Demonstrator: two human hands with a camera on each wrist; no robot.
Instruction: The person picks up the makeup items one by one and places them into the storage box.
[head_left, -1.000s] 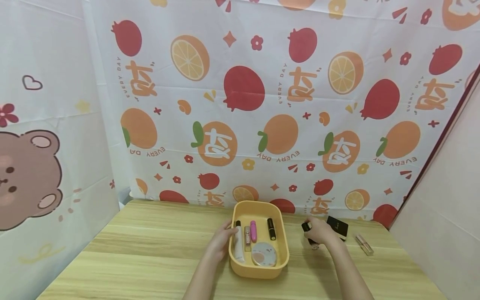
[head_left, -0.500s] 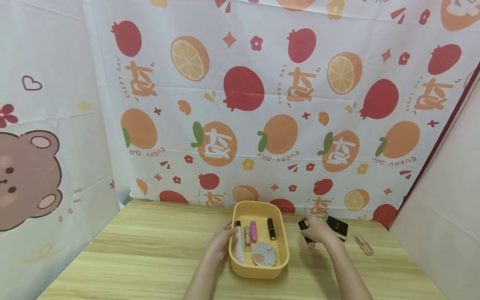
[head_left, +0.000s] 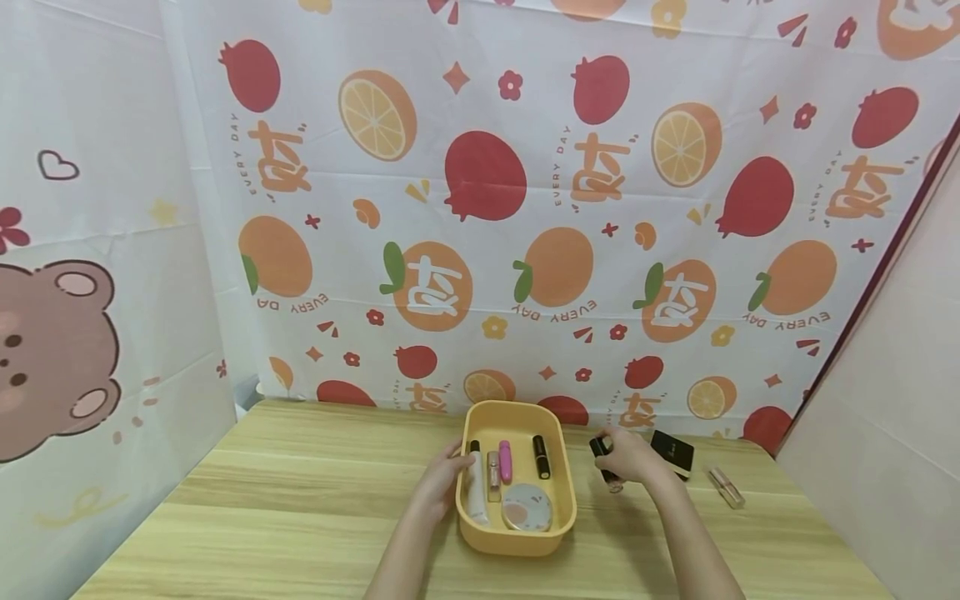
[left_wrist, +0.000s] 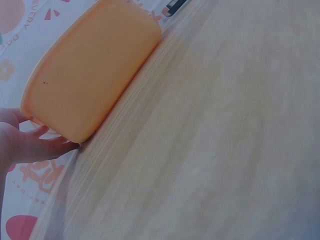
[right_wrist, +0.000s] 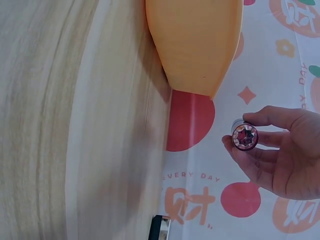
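Note:
A yellow plastic bin stands on the wooden table. My left hand grips its left side, thumb over the rim and fingers along the outer wall. To the right of the bin, my right hand pinches a black-capped lip gloss tube above the table. Its round faceted end faces the right wrist camera. Inside the bin lie a white squeeze tube, a small clear lip gloss, a pink tube, a black tube and a round patterned compact.
Right of my right hand, a flat black case and a clear tube with a pale cap lie on the table. A fruit-printed cloth hangs behind the table's back edge, with pale cloth on both sides.
My right hand has carried the lip gloss tube a little left, toward the bin. The left hand keeps its hold on the bin, and the bin's contents look the same.

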